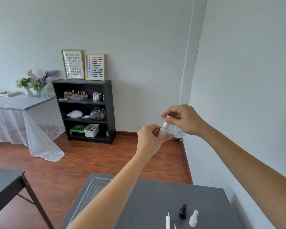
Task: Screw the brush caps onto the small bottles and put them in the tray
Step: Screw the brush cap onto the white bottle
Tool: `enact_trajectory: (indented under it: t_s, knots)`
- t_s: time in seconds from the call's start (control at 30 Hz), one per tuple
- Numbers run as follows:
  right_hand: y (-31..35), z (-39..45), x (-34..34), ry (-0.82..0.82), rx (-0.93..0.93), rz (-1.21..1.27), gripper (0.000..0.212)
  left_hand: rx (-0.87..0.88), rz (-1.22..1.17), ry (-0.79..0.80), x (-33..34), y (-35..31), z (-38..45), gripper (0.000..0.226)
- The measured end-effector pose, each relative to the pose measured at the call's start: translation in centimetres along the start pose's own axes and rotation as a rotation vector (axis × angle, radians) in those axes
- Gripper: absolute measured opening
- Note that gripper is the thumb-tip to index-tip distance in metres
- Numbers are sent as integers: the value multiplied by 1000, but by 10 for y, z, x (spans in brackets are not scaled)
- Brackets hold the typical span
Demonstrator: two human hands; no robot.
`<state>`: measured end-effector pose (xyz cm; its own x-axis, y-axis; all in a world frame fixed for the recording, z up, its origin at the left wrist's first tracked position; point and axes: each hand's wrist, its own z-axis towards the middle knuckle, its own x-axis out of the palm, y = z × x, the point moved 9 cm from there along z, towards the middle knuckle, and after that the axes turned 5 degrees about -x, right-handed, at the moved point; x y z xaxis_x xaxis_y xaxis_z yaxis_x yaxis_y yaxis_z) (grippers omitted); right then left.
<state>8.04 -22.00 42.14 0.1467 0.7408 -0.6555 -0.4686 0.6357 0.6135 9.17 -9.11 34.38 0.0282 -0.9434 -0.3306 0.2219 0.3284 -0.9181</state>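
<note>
Up at twelve o'clock above the bench (155, 195), the left hand (149, 138) has its grip closed round a white bottle (163, 131) while the right hand (183, 119) pinches its white cap (166, 123), apparently mid-screwing; the tray (96, 187) at nine o'clock looks empty, and a black bottle (183, 211), a lilac bottle (193, 219) and two brush caps (168, 220) wait at five o'clock.

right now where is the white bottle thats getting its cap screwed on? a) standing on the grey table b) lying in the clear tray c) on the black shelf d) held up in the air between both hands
d: the left hand grips the white bottle while the right hand pinches its white cap, both raised well above the grey table.
</note>
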Motion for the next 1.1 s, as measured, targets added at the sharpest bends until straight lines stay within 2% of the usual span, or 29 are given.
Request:
enact_trajectory:
  t_s: [0.07,0.2,0.27,0.33,0.4,0.5,0.6,0.67,0.77,0.83,0.97,1.03,1.1]
  knots:
    - [-1,1,-6,-78,15,-17,15,2,-2,6,2,-1,-1,24]
    - [-4,2,-7,-137,85,-162,43,9,8,10,5,-3,-3,24]
    - [-5,3,-7,-137,98,-244,48,16,7,12,5,-3,-3,24]
    - [-5,2,-3,-81,69,-177,38,15,0,10,4,-3,-3,24]
    - [-5,0,3,13,31,3,29,8,-5,6,3,-1,-2,24]
    - [-7,-3,5,66,15,161,24,1,8,1,2,2,-1,25]
    - [-10,-1,-4,-39,32,73,12,11,16,12,7,2,-1,24]
    - [-12,-2,-10,-118,62,-5,25,13,11,18,11,1,-2,24]
    - [-15,-4,-13,-181,97,-283,51,8,7,30,16,2,-2,25]
    - [-15,-5,-12,-178,102,-377,55,-1,5,38,17,3,-2,26]
    - [-16,-5,-1,-3,41,-72,27,-14,-1,34,15,7,-1,27]
    - [-18,-8,5,82,44,89,25,-18,6,27,14,8,-1,27]
    - [-20,-10,4,58,45,132,23,-16,12,24,13,8,1,25]
